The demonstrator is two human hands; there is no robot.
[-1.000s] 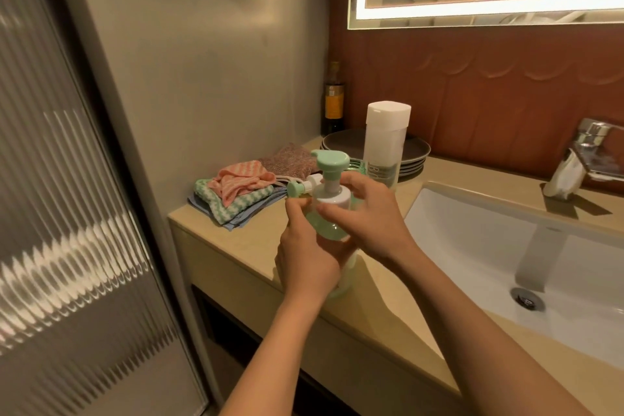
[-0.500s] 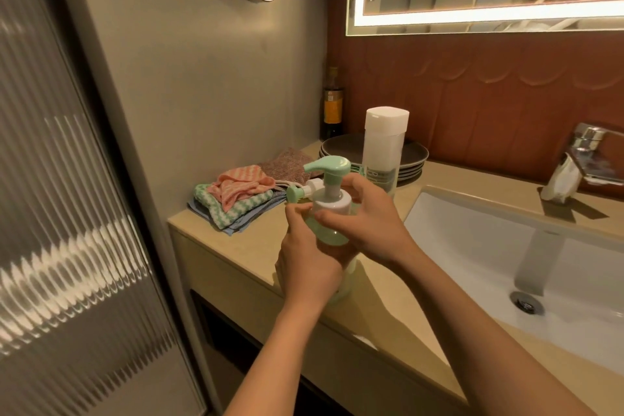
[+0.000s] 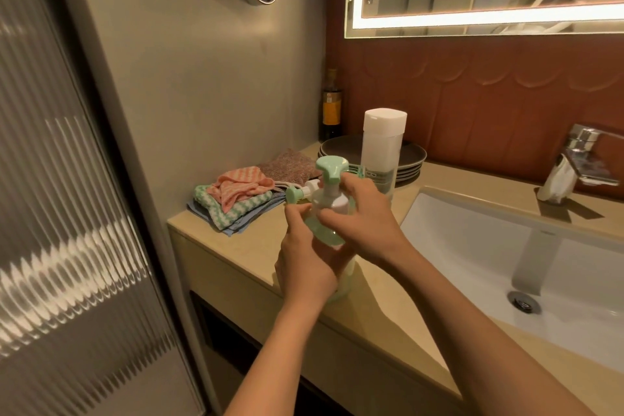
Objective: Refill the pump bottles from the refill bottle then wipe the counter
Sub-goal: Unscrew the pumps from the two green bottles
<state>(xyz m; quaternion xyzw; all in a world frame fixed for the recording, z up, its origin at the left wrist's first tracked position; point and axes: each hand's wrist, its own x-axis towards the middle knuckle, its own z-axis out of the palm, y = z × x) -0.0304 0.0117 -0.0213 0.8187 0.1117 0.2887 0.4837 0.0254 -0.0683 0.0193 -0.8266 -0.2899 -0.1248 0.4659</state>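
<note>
Near surface (image 3: 256, 248) front edge, sink (image 3: 499, 246) at 3 o'clock; left hand (image 3: 304, 268) round mint pump bottle (image 3: 326, 230), right hand (image 3: 363, 224) gripping its collar.

Single head view: looks forward and down, close over the counter (image 3: 256, 246), angled toward sink (image 3: 506, 280) and mirror (image 3: 472, 20).

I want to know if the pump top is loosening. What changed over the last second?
The right hand, gripping the pump top, twisted it: its spout swung out to the left, then turned again. It is still on the bottle, which the left hand holds as before. Refill bottle, cloths and plates stayed put.
</note>
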